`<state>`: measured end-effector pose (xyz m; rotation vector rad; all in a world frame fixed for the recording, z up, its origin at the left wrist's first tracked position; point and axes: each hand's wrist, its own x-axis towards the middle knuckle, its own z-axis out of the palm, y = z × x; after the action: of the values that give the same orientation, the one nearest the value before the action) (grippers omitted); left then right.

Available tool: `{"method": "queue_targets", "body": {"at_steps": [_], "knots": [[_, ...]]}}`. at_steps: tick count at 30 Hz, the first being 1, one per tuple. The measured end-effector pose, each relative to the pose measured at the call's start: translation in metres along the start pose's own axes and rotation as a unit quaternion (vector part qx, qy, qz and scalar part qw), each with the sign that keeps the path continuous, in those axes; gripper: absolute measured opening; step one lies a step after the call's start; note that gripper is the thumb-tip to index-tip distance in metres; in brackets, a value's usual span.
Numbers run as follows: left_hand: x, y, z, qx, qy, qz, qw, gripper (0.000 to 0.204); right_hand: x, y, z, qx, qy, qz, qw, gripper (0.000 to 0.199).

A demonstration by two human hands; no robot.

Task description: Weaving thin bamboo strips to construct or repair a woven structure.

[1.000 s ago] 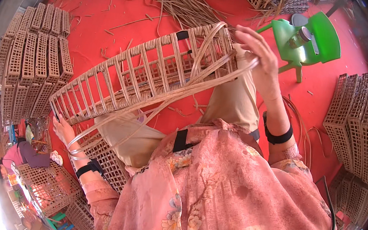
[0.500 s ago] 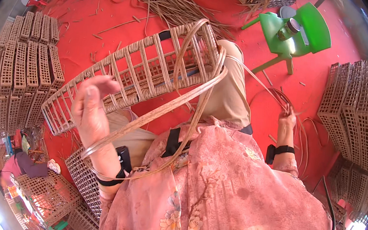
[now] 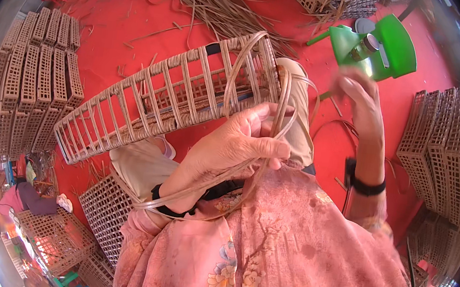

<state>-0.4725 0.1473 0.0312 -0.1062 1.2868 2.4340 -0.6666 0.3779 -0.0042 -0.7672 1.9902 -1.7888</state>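
Observation:
A long, narrow basket frame [image 3: 158, 97] of wrapped cane lies slantwise across my knees, its far right end raised. Loops of a long, pale cane strip [image 3: 285, 93] hang from that end. My left hand [image 3: 235, 144] has thumb and fingers closed round the strip just below the basket's right end. More of the loop runs back around my left wrist and over my lap. Off to the right, my right hand [image 3: 359, 99] is lifted near the green chair, smeared by motion. Whether it holds the strip's free end cannot be seen.
A green plastic chair [image 3: 399, 52] carries a lidded jar [image 3: 365, 47]. Stacks of woven trays stand at left [image 3: 37, 74] and right [image 3: 441, 152]. Loose cane strips [image 3: 212, 6] litter the red floor [image 3: 111, 31]. Other people sit far left.
My left hand has moved right from the basket's near side, closing on the strip beside its right end. My right hand has risen and come slightly inward, and the large loop has shrunk.

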Motion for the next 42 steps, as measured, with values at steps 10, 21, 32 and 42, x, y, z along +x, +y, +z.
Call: {"method": "queue_targets", "body": {"at_steps": [10, 21, 32, 42], "knots": [[-0.09, -0.004, -0.009, 0.088, 0.08, -0.062, 0.991, 0.055, 0.215, -0.062, 0.156, -0.213, -0.167, -0.332, 0.904, 0.026], [-0.224, -0.017, -0.052, -0.075, 0.209, 0.233, 0.947, 0.056, 0.293, 0.015, 0.035, -0.301, -0.028, -0.087, 0.949, 0.035], [-0.24, 0.021, -0.093, 0.078, 0.168, 0.276, 0.943, 0.05, 0.114, -0.134, 0.165, -0.254, -0.396, -0.117, 0.875, 0.056], [-0.297, 0.016, -0.123, 0.161, 0.205, 0.278, 0.924, 0.048, 0.072, -0.142, 0.272, -0.046, -0.714, 0.267, 0.646, 0.047]]}}
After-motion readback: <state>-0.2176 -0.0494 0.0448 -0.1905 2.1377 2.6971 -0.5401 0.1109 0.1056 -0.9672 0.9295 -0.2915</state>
